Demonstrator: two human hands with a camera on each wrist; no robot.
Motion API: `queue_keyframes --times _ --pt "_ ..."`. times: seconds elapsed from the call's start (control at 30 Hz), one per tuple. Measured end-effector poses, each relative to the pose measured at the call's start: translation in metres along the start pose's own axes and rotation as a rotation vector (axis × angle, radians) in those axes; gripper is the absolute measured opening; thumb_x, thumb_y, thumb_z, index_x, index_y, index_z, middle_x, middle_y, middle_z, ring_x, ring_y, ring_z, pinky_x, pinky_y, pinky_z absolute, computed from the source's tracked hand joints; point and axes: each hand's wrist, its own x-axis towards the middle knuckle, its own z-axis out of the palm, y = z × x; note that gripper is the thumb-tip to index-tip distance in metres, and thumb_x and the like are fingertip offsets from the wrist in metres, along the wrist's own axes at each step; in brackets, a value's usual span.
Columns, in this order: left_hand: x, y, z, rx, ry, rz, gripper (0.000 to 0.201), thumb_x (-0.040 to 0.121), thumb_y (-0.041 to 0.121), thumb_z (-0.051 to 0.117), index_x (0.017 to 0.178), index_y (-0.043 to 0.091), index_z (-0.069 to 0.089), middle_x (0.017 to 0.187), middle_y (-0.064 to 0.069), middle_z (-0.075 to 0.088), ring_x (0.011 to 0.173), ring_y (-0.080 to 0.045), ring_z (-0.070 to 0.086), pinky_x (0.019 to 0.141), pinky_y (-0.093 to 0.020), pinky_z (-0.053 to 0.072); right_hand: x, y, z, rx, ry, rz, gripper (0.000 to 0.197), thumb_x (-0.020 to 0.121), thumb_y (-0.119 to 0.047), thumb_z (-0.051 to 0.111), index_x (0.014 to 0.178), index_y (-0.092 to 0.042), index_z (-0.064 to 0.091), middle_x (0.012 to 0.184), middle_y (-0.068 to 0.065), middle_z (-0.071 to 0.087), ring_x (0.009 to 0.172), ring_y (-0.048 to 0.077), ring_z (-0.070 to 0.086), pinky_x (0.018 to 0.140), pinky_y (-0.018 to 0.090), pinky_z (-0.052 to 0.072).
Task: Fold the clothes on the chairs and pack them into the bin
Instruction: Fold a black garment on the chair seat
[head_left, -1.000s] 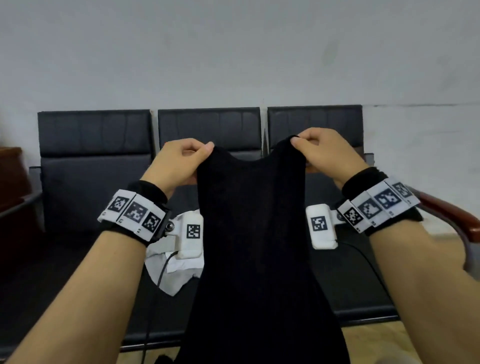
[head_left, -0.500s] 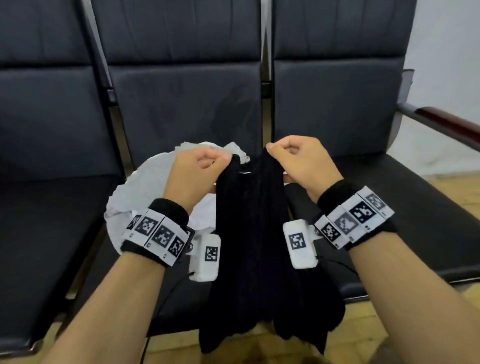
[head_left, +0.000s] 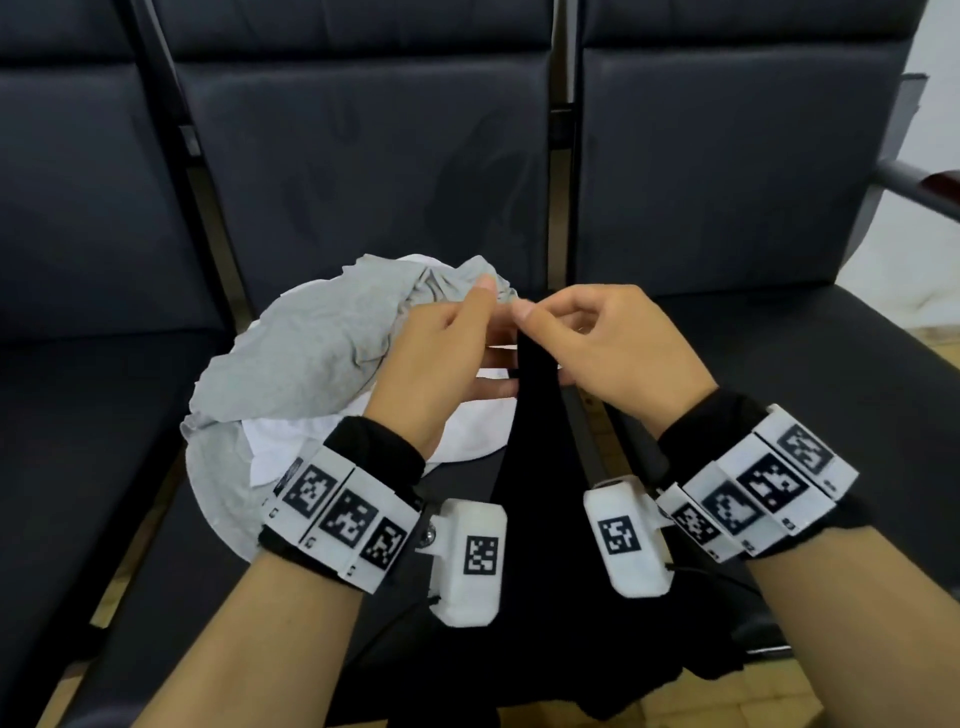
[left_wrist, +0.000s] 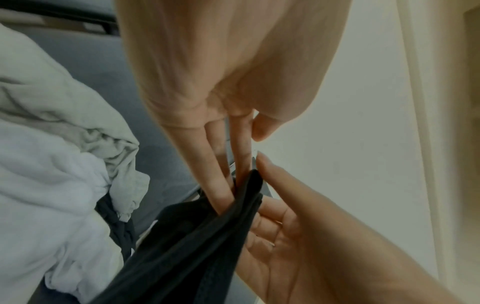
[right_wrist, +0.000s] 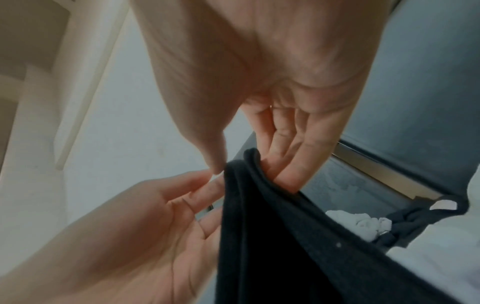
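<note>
A black garment hangs doubled lengthwise from my hands, over the front of the chair seats, with its lower part bunched below the seat edge. My right hand pinches its top edges between thumb and fingers, which shows plainly in the right wrist view on the black garment. My left hand is close beside it. Its fingers are straight against the black garment, and its thumb stands apart. The bin is not in view.
A crumpled grey garment and a white one lie on the middle chair seat, just left of my hands. Dark padded chairs stand in a row. The right seat is bare, with an armrest beyond it.
My hands have come down from chest height and moved together, so the spread black garment is doubled over. My left hand has gone from pinching a shoulder to straight fingers.
</note>
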Motion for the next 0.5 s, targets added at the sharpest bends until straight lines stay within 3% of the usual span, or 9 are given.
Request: queue_keyframes --times 0.07,0.13,0.2,0.23,0.33,0.43,0.5 --pt "0.002 -0.002 -0.001 -0.024 -0.03 -0.03 0.053 0.111 0.043 0.039 0.104 0.009 0.079 0.104 -0.008 0.079 0.098 -0.025 0.076 0.077 -0.035 0.064 -0.003 0.0 -0.002 -0.078 -0.031 -0.021 0.021 0.089 -0.053 0.073 0.091 -0.032 0.076 0.077 -0.015 0.075 0.072 -0.004 0.069 0.059 0.008 0.049" --pt "0.003 -0.003 -0.003 -0.052 -0.04 -0.049 0.052 0.111 0.043 0.04 0.107 0.008 0.079 0.107 -0.01 0.076 0.095 -0.024 0.075 0.078 -0.037 0.064 -0.004 0.002 -0.005 -0.089 -0.039 -0.035 0.011 0.091 -0.043 0.074 0.092 -0.032 0.076 0.073 -0.018 0.073 0.068 -0.007 0.067 0.058 0.006 0.045" --pt "0.003 -0.001 -0.003 -0.088 -0.035 -0.057 0.045 0.11 0.036 0.045 0.108 0.006 0.078 0.114 -0.014 0.072 0.091 -0.024 0.075 0.076 -0.036 0.064 -0.004 0.003 -0.009 -0.053 -0.031 -0.05 0.008 0.095 -0.031 0.07 0.093 -0.031 0.078 0.076 -0.016 0.074 0.072 -0.003 0.069 0.065 0.01 0.05" --pt "0.002 0.0 -0.003 -0.098 -0.026 -0.05 0.039 0.11 0.031 0.048 0.11 0.004 0.076 0.118 -0.016 0.069 0.092 -0.024 0.075 0.075 -0.036 0.064 -0.004 0.004 -0.011 -0.02 -0.04 -0.05 0.011 0.096 -0.027 0.068 0.095 -0.03 0.079 0.081 -0.013 0.076 0.078 0.002 0.072 0.072 0.017 0.056" --pt "0.001 -0.003 -0.008 -0.046 -0.048 -0.012 0.031 0.103 0.028 0.063 0.125 0.007 0.063 0.124 -0.011 0.067 0.104 -0.021 0.074 0.078 -0.035 0.064 -0.009 0.0 -0.022 0.127 -0.149 -0.045 0.016 0.099 -0.018 0.065 0.106 -0.024 0.078 0.096 -0.002 0.079 0.093 0.014 0.075 0.083 0.033 0.062" --pt "-0.004 -0.01 -0.016 0.169 -0.258 0.0 0.044 0.092 0.046 0.073 0.128 0.024 0.063 0.125 -0.002 0.071 0.116 -0.014 0.069 0.095 -0.039 0.06 -0.017 -0.004 -0.033 0.245 -0.221 -0.095 0.021 0.101 -0.01 0.063 0.116 -0.016 0.075 0.107 0.007 0.077 0.103 0.021 0.074 0.087 0.033 0.06" --pt "-0.012 -0.013 -0.017 0.347 -0.403 -0.001 0.042 0.089 0.049 0.072 0.123 0.026 0.069 0.122 -0.001 0.073 0.116 -0.016 0.068 0.103 -0.045 0.056 -0.022 -0.007 -0.04 0.29 -0.233 -0.121 0.023 0.1 -0.007 0.063 0.12 -0.013 0.073 0.11 0.011 0.076 0.106 0.024 0.073 0.091 0.035 0.06"
